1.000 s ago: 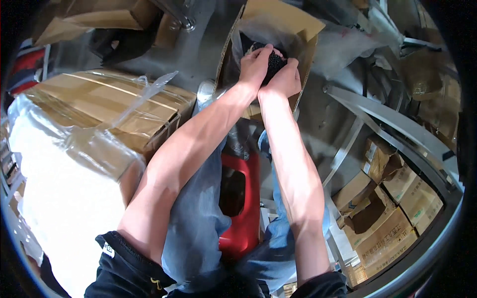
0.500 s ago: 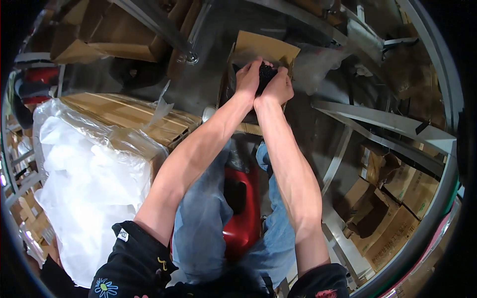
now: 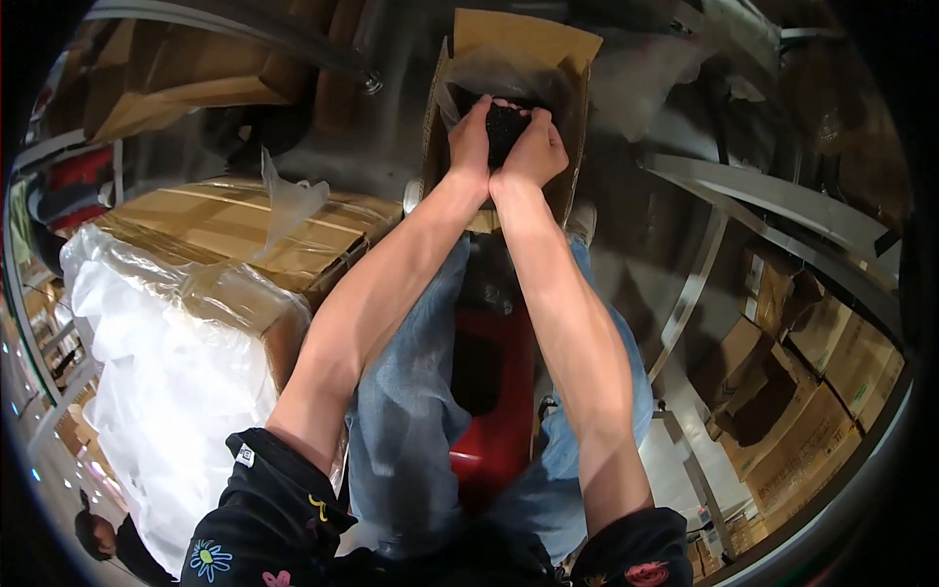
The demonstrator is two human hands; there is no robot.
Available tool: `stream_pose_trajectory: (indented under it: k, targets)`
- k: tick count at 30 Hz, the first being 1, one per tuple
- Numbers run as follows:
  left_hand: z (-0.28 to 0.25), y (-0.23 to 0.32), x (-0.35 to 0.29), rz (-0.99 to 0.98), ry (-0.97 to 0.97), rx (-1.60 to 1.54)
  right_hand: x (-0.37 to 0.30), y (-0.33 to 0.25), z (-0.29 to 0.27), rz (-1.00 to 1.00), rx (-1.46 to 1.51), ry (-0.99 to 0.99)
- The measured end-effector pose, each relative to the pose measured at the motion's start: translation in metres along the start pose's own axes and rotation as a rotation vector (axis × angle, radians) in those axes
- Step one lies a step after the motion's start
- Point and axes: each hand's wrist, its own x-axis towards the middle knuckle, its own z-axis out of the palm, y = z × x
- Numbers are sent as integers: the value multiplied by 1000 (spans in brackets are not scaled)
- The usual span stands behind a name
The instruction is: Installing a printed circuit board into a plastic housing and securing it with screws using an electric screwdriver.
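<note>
Both hands are cupped side by side over an open cardboard box (image 3: pixel 572 191), wrists touching. Between them lies a heap of small black pieces (image 3: pixel 505 129), too fine for me to tell their kind. My left hand (image 3: pixel 469 143) curves round the heap's left side. On the other side my right hand (image 3: pixel 532 153) has its fingers curled in and holds the pieces too. A clear plastic liner (image 3: pixel 523 76) shows inside the box, behind the fingers. The bottom of the box is mostly hidden by my hands and wrists.
On the left stands a large carton (image 3: pixel 235 220) with white plastic sheeting (image 3: pixel 176 372) spilling over it. A red stool (image 3: pixel 494 430) is between my legs. Metal frame bars (image 3: pixel 773 210) run along the right, with torn cartons (image 3: pixel 782 411) below. Clear plastic (image 3: pixel 641 83) lies beyond the box.
The view has shifted, so the box shows more of its inside and its liner. My cupped hands still hold the black pieces and now sit slightly further left in the picture.
</note>
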Motion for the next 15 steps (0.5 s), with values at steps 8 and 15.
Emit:
stream_pose_trajectory:
  k: [8,15]
  targets:
    - [14,9,-9,10,-44,-48,-12,-19,11,5,57,-52]
    - [55,44,-49,35,-162,-76,-55,-74,42,22,80,-56]
